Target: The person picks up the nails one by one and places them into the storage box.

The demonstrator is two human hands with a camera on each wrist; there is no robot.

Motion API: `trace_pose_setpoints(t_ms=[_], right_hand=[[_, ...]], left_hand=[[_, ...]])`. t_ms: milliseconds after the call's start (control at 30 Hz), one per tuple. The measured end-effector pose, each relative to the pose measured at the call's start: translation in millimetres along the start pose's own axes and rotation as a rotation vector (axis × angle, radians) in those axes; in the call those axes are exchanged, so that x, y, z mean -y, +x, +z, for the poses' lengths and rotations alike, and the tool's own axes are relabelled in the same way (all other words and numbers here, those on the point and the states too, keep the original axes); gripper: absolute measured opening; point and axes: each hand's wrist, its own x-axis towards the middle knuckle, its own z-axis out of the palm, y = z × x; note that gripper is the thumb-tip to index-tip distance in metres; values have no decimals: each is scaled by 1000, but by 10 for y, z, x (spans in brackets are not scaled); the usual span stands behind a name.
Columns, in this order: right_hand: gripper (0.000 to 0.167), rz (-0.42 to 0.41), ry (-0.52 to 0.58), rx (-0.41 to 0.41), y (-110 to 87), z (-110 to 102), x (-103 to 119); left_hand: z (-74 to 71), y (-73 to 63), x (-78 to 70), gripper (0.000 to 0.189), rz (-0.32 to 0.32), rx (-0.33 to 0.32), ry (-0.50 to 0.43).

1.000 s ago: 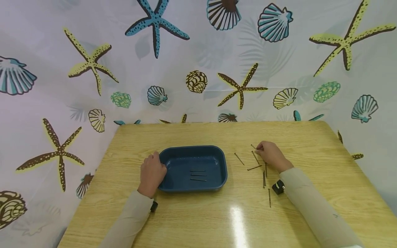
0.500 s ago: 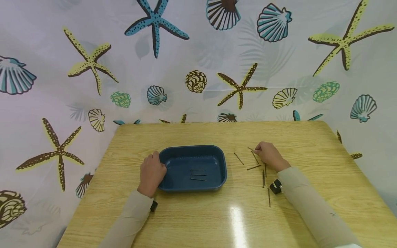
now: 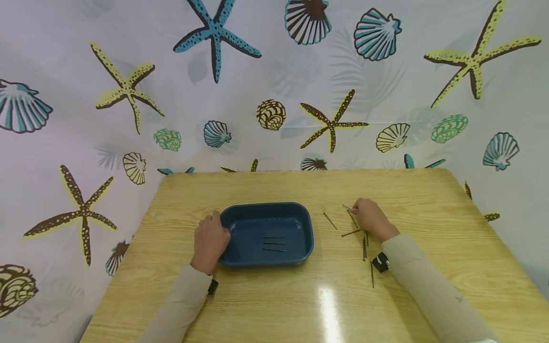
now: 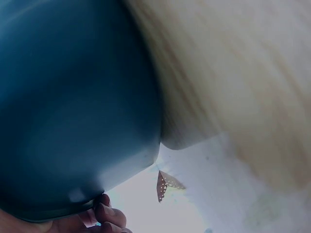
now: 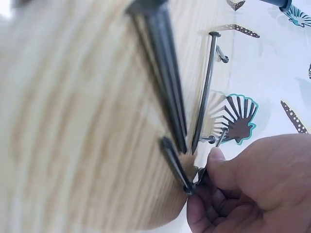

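My left hand grips the left end of a dark blue tray, fingers over its rim; in the left wrist view fingertips show at the tray's edge. Three thin nails lie side by side on the tray's floor. To the right of the tray, my right hand pinches a nail between thumb and fingers, its end sticking out to the left. Right under that hand lies another nail; the right wrist view shows a nail near the thumb and a big blurred one closer to the camera.
More loose nails lie on the wooden table: one nail nearest the tray, a slanted nail, and others nearer the front, such as this nail. A patterned curtain hangs behind the table and at both sides.
My right hand has shifted slightly left and toward me, and the pinched nail has moved with it. The left hand and the tray stay in place.
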Motion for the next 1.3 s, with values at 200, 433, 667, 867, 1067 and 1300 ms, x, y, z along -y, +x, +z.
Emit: trace_pose_setpoints(t_ms=[200, 433, 667, 867, 1067, 1300], right_hand=[[17, -5, 21, -50, -57, -24, 21], [14, -99, 37, -176, -111, -68, 65], [15, -114, 68, -150, -169, -204, 313], [14, -160, 90, -130, -211, -272, 613], [12, -252, 91, -148, -271, -263, 918], [9, -341, 95, -115, -317, -201, 1186]], left_hand=[[10, -8, 8, 19, 2, -5, -4], [15, -6, 24, 23, 3, 3, -5], [7, -4, 17, 26, -2, 5, 5], [4, -16, 1, 21, 16, -30, -5], [34, 10, 15, 26, -18, 15, 3], [41, 23, 14, 31, -43, 41, 12]])
